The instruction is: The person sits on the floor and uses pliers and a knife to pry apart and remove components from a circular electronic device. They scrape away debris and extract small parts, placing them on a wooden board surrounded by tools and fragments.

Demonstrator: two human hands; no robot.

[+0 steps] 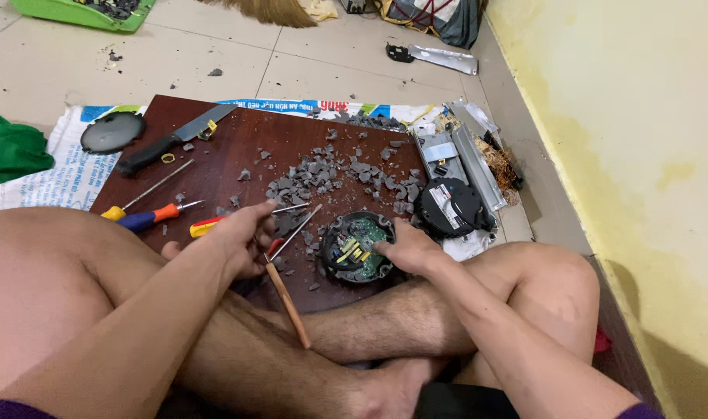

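Fingers: left hand [234, 240] pinched around a pair of slim metal tweezers [296, 221] and a wooden-handled tool [286, 302]; right hand [407, 248] curled over the right rim of a round black housing [358, 247].
Far left: green tray [78, 12] at the far edge, holding dark debris; green cloth [8, 151] on the floor.
Left of board: black round disc [112, 132] lying on a printed woven sack [67, 178].
Board: dark brown wooden board [214, 147] on the sack, carrying a black-handled knife [171, 140], a yellow-handled screwdriver [144, 192], and a blue-and-orange screwdriver [156, 216] near the left knee.
Centre: grey broken chips [331, 174] scattered across the board, far of the hands.
Housing contents: green circuit board [358, 242] with yellow parts, seated inside the housing, at the near edge of the board.
Right: second round black unit [449, 208] just beside the housing, touching a grey metal frame [463, 159].
Far right: yellow wall [641, 132].
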